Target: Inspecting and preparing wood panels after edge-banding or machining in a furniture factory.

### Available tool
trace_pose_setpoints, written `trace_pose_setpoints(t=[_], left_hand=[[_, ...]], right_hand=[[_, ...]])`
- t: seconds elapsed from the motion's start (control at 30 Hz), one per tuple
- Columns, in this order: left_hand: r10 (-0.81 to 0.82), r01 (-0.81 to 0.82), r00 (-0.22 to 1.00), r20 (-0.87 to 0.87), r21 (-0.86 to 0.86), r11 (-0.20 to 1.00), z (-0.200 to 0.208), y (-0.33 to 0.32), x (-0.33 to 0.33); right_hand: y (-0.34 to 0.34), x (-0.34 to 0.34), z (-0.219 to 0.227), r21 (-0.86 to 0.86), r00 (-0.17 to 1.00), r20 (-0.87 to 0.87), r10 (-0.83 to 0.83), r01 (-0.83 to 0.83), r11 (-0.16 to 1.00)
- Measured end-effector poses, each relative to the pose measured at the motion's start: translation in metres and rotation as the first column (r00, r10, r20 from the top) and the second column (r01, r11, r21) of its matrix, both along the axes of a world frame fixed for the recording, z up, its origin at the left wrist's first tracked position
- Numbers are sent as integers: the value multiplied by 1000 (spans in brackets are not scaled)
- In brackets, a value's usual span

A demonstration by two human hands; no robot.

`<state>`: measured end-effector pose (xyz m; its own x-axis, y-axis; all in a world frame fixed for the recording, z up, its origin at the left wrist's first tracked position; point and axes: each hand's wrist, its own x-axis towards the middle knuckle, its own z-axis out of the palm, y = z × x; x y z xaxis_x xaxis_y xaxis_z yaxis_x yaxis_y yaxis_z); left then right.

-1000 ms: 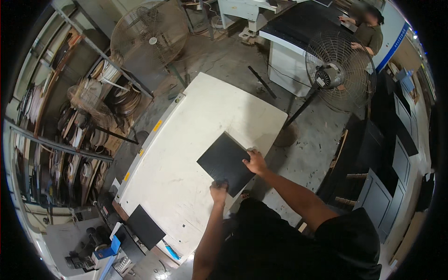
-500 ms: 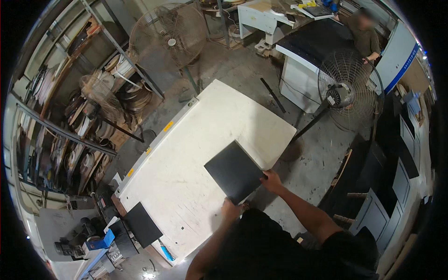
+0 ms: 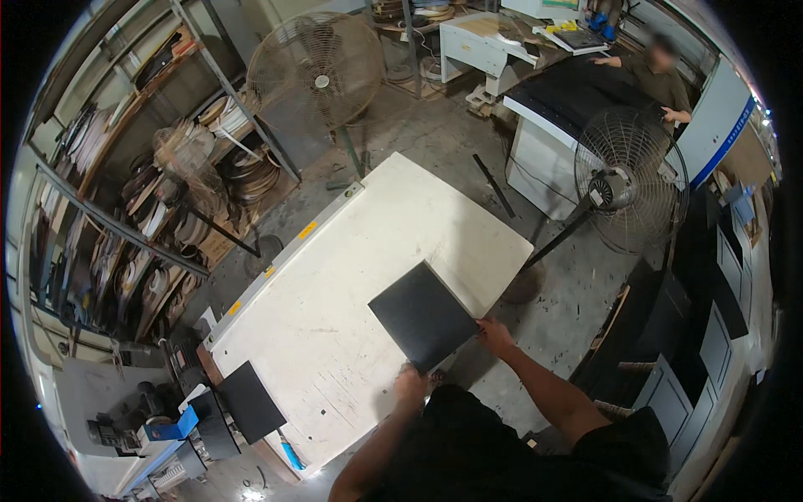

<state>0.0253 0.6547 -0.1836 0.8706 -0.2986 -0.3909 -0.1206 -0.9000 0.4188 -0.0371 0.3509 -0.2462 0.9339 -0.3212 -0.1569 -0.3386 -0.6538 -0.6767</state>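
Observation:
A dark, flat square panel (image 3: 423,315) lies over the near right part of a long white worktable (image 3: 351,276). My left hand (image 3: 411,385) grips its near corner, while my right hand (image 3: 497,337) holds the right corner; both sets of fingers are closed on the edge and partly hidden. A second dark panel (image 3: 252,402) rests at the table's left end, apart from my hands. Beside it lies a blue-handled tool (image 3: 292,454), too small to identify.
A large caged fan (image 3: 629,180) stands to the right, another fan (image 3: 318,75) beyond the table. Shelves of coiled strips (image 3: 242,167) line the left. A machine (image 3: 159,418) adjoins the table's left end. At the far right a person (image 3: 661,75) stands behind a black-topped bench (image 3: 577,92).
My view has shifted slightly, so the table sits a little lower. The panel stays in both hands with little movement. The far person's other hand now shows on the black-topped bench.

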Motion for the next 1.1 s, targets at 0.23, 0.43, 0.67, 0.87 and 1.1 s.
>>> trace_pose_setpoints(t=[0.23,0.43,0.67,0.87,1.1], left_hand=[[20,-21,1000,-23,-42,999,6,3,-4],[-29,29,1000,-3,-77,997,-16,0,-5],[-43,44,998,44,-21,999,-37,14,-2],[-49,47,996,80,28,998,-34,11,1],[-135,132,990,34,65,989,-10,43,6]], right_hand=[[1,0,-7,43,995,78,-64,61,997],[1,-10,-17,-313,990,-143,-3,-42,949],[20,-2,-14,-133,982,-170,-83,60,989],[34,-2,59,-54,969,-180,-171,164,985],[46,-14,92,-92,923,-231,-309,295,951]])
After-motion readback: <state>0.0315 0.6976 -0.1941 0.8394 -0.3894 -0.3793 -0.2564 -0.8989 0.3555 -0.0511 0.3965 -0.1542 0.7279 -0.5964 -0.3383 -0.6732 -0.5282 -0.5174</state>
